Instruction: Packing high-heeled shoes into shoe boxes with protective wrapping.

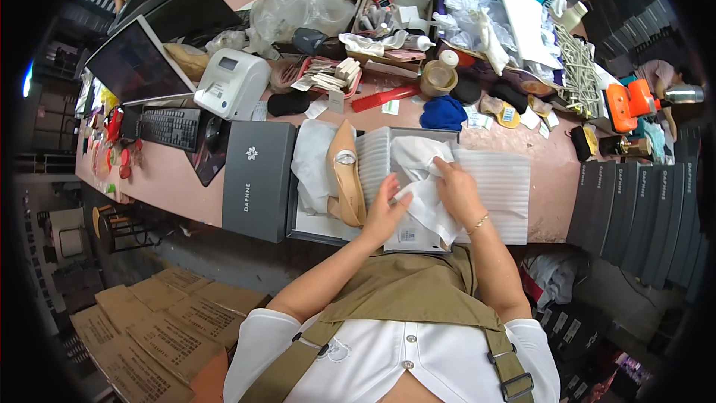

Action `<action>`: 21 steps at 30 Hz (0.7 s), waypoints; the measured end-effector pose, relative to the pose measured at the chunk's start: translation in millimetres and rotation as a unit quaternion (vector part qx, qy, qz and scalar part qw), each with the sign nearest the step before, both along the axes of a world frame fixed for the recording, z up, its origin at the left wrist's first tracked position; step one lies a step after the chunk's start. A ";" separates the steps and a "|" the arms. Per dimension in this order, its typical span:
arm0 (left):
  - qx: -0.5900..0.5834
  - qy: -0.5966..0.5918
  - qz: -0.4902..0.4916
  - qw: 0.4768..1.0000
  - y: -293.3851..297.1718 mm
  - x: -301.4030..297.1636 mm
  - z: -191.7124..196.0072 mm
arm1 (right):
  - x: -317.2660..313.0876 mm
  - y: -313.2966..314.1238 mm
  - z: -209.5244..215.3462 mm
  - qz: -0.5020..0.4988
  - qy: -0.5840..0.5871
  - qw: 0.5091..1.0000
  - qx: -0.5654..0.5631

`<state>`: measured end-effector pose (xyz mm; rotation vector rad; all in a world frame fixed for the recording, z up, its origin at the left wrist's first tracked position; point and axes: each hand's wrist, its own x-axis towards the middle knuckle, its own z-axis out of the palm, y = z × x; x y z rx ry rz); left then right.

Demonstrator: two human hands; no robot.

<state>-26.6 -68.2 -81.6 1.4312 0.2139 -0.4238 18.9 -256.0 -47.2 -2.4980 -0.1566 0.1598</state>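
My right hand point(456, 188) grips a crumpled sheet of white tissue paper point(426, 198) over the right part of an open shoe box point(321, 230). My left hand point(384, 213) is at the near left edge of the paper, thumb and fingers apart. Left of that hand a beige high-heeled shoe point(344, 172) with a round shiny ornament lies on its side in the box, toe pointing away. More white wrapping point(312, 157) lies beside the shoe. Ribbed white foam sheet point(496, 194) spreads out over the box's right side. Whether a second shoe is under the tissue is hidden.
The grey box lid point(253, 179) stands against the box's left side. Behind are a label printer point(233, 83), a monitor point(142, 60), a keyboard point(170, 127), a red comb-like strip point(384, 97) and a tape roll point(438, 78). Grey boxes point(638, 209) are lined up at right; flattened cartons point(156, 328) lie lower left.
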 end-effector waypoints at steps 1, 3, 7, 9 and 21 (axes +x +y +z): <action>-0.047 0.052 0.044 0.997 -2.2 2.7 -4.6 | -4.5 -6.0 16.2 -0.012 -0.032 0.999 0.027; -0.181 0.126 0.025 0.975 -6.8 -1.1 4.9 | -8.7 -11.9 36.3 -0.086 -0.016 0.987 0.132; -0.444 0.255 -0.030 0.858 -16.2 5.8 26.9 | -36.7 1.0 17.1 -0.197 0.010 0.903 0.382; -0.382 0.245 -0.055 0.889 -8.6 13.1 26.5 | -36.5 14.8 34.2 -0.105 -0.064 0.977 0.176; -0.308 0.165 0.164 0.922 18.8 40.3 38.2 | -72.1 29.7 107.3 -0.074 0.169 0.926 0.328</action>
